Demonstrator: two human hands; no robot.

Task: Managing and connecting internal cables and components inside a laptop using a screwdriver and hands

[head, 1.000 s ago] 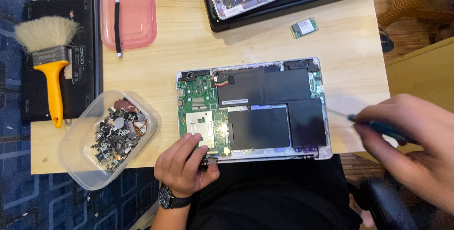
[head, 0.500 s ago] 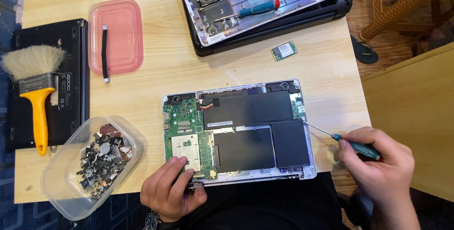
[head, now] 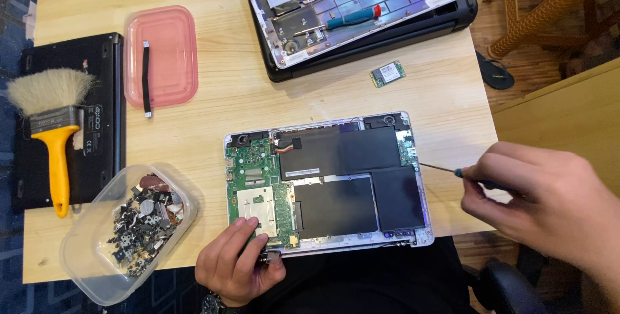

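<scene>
An opened laptop base (head: 423, 223) lies on the wooden table (head: 258, 94), showing a green circuit board (head: 255, 178) on its left and black battery cells (head: 336, 204) across the middle and right. My left hand (head: 236, 265) grips the base's near left corner, fingers resting on the board's edge. My right hand (head: 533, 198) holds a thin screwdriver (head: 445, 170) with a blue-green handle; its tip touches the small green board at the base's right edge.
A clear tub of small metal parts (head: 129, 230) sits near left. A pink lid (head: 161, 55) holds a black strip. A yellow-handled brush (head: 51, 126) lies on a black laptop. Another opened laptop (head: 361, 10) and a small green card (head: 387, 73) lie at the back.
The view has shifted, so the table appears lower and more centred. My right hand moved the screwdriver tip in to the base's right edge. My left hand stayed on the near left corner.
</scene>
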